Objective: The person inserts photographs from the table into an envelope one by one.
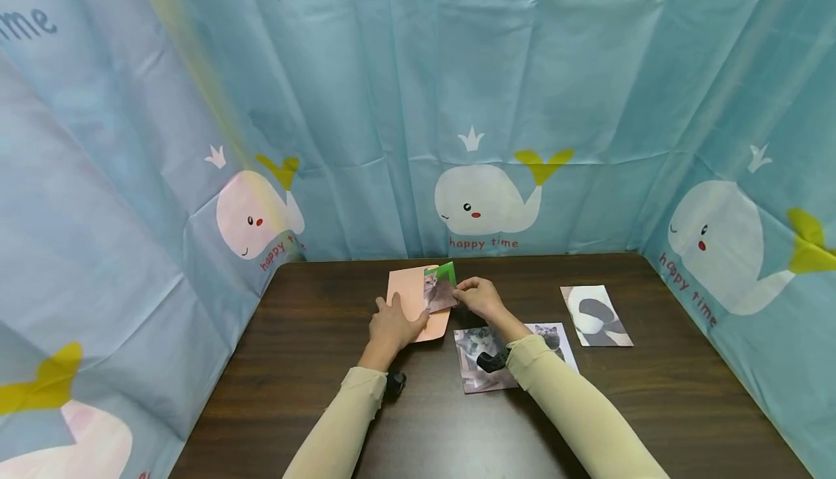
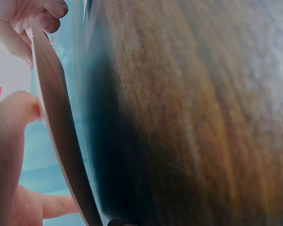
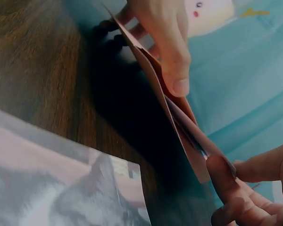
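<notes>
A peach-coloured envelope (image 1: 405, 284) is tilted up off the dark tabletop in the head view. My left hand (image 1: 390, 325) grips it, thumb on the upper face and fingers underneath, as the right wrist view shows. Partly inside the envelope's open right side sits a cat photo (image 1: 439, 293) with a green edge. Its outer edge is pinched between the thumb and fingers of my right hand (image 1: 480, 297). The right wrist view shows the photo edge-on between the envelope's two layers (image 3: 153, 80). How deep it reaches is hidden.
Cat photos (image 1: 480, 374) lie on the table (image 1: 313, 363) beneath my right forearm, which covers part of them. Farther right is a grey-and-white picture card (image 1: 596, 317). A blue whale-print curtain (image 1: 366, 101) encloses the table's back and sides.
</notes>
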The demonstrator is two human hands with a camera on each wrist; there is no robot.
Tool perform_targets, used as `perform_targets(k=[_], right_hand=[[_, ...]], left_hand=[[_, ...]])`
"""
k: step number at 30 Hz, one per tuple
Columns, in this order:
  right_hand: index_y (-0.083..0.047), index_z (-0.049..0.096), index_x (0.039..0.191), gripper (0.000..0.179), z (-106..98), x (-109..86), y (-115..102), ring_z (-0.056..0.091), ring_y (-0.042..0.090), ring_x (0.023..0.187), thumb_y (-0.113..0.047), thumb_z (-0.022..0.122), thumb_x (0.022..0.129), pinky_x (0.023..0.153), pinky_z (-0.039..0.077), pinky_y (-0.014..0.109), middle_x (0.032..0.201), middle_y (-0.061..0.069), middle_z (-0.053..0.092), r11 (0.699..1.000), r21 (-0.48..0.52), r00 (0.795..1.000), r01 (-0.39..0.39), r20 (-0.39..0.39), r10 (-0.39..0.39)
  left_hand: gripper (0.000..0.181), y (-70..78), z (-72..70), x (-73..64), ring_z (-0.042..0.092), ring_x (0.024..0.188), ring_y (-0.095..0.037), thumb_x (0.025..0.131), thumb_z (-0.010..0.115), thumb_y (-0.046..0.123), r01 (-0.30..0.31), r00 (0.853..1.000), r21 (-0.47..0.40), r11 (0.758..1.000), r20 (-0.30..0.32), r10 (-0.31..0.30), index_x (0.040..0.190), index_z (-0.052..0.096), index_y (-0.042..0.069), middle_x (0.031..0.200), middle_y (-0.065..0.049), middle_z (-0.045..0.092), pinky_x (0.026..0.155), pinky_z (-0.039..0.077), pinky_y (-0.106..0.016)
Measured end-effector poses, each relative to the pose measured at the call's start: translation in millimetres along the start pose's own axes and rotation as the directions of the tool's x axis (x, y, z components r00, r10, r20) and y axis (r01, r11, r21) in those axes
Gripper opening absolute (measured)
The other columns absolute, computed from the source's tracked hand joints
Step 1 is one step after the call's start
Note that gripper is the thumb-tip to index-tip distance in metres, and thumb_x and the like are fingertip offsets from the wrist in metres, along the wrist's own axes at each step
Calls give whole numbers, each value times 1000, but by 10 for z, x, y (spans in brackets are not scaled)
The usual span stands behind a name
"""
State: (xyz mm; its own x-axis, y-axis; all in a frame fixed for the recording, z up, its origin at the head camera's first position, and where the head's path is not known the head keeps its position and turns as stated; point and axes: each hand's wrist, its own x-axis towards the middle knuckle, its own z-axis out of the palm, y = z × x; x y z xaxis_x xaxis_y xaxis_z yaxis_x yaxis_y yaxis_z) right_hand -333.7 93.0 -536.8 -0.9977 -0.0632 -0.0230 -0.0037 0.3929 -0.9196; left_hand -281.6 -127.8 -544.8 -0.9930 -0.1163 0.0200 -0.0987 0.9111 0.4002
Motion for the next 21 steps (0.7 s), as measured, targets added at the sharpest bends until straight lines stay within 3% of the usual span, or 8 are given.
perform_targets(k=[11,21], right_hand=[[-1,76,99,13,161,31,-46,65,20,79,-13,80,95,69,50,32,89,11,74,999,-39,999,-18,-29,17],[0,78,110,19,336,29,-85,74,26,91,-13,78,96,78,58,42,98,14,78,992,-123,999,20,-48,-26]], left_hand=[[98,19,-8,-18,68,105,-56,94,65,69,-9,1000,23,1000,-7,9,158,45,-3,145,-39,44,88,59,-60],[97,11,1,-19,68,103,-55,94,64,69,-5,1000,17,1000,-13,6,158,46,-2,140,-38,46,85,59,-60]])
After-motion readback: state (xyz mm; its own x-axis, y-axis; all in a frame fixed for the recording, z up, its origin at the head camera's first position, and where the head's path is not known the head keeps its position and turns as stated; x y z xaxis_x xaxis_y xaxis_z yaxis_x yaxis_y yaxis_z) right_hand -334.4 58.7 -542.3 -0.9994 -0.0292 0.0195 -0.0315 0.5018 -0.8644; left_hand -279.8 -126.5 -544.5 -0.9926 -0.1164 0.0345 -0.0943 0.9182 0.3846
